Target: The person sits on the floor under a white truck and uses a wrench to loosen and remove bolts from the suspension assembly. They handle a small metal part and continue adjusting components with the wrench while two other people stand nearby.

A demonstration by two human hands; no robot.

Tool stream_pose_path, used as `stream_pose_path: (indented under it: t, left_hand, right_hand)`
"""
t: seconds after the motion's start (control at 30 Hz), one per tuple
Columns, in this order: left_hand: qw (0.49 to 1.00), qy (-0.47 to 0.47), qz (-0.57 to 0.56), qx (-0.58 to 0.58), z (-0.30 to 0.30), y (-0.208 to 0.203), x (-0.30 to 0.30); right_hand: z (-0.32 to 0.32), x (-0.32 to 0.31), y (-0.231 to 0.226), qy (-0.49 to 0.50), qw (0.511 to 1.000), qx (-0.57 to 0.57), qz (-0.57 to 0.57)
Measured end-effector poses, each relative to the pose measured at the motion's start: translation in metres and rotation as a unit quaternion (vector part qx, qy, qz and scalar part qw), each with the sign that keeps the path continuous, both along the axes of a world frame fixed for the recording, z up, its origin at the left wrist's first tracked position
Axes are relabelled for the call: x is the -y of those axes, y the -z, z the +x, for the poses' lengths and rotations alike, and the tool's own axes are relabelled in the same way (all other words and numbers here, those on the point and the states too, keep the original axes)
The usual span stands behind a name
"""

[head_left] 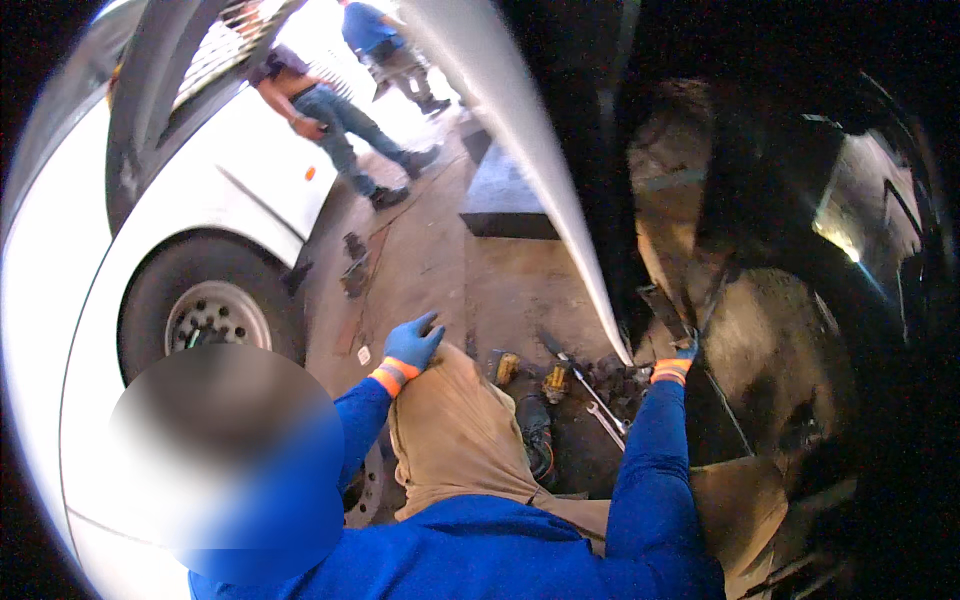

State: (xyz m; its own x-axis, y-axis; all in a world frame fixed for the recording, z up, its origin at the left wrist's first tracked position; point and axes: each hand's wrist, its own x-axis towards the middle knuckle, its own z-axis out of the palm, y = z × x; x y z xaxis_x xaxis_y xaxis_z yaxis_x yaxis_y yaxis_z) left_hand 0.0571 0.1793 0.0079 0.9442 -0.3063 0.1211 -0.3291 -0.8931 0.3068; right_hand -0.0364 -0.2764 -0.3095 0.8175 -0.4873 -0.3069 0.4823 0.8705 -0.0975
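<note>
My left hand (413, 345), in a blue glove with an orange cuff, rests on the knee of my tan trousers (450, 430). Its fingers are apart and nothing is in them. To the right, my right hand (684, 352), gloved the same way, reaches into the shadow beside the pale panel edge. Its fingers seem closed around something dark, too dim to name. A dark block-like part (664, 310) shows just above that hand. On the ground between my hands lie a yellow power tool (556, 382), a second yellow tool (506, 367) and a wrench (605, 425).
A white vehicle with a large wheel (222, 318) stands at left. Two people (340, 125) are beyond it. A dark box with a pale top (510, 205) sits ahead. The curved white panel (540, 150) divides the floor from the dark space at right. A blurred patch covers the lower left.
</note>
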Motion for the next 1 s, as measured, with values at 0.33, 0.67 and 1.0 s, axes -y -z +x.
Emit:
stream_pose_path:
  t: [0.33, 0.67, 1.0]
  left_hand:
    - [0.996, 0.013, -0.057, -0.060, 0.020, 0.021, -0.016]
    - [0.983, -0.020, -0.128, -0.131, 0.006, 0.014, 0.017]
    - [0.987, -0.013, -0.117, -0.111, 0.025, 0.018, 0.002]
  right_hand:
    - [0.018, -0.019, -0.063, 0.134, 0.988, -0.074, 0.025]
    - [0.020, -0.007, -0.028, 0.069, 0.992, 0.076, 0.077]
    - [0.032, -0.003, -0.035, 0.049, 0.994, -0.004, 0.101]
